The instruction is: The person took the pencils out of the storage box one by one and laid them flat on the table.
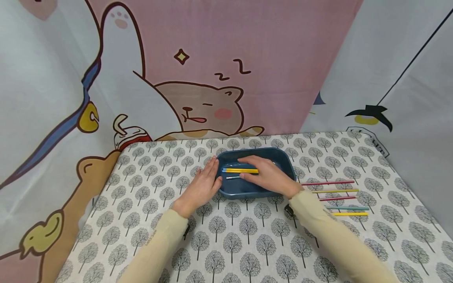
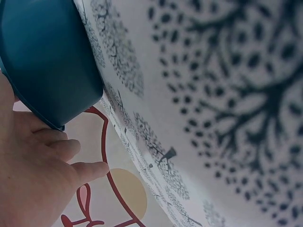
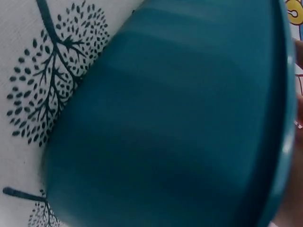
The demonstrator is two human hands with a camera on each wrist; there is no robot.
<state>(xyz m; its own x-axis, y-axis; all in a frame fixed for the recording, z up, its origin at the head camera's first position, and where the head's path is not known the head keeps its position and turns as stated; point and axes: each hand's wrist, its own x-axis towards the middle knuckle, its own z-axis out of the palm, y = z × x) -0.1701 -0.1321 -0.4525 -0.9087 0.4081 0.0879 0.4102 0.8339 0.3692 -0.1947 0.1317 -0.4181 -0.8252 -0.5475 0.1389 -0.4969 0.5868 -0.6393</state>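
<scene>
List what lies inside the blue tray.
Inside the blue tray: yellow sticks and a teal one, with the right hand over them. That hand hides anything beneath it.

A bench (image 1: 247, 243) covered in white cloth printed with small grey trees fills the foreground. Behind it hangs a pink backdrop (image 1: 247, 47) showing a sleeping cartoon bear (image 1: 209, 112) and a white ghost-like figure (image 1: 120, 51). A pale grey curtain (image 1: 407, 78) closes the right side under soft, even light.

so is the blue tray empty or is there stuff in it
Not empty. The blue tray holds a yellow stick and a blue one beside it, with the right hand resting over them inside the tray.
</scene>
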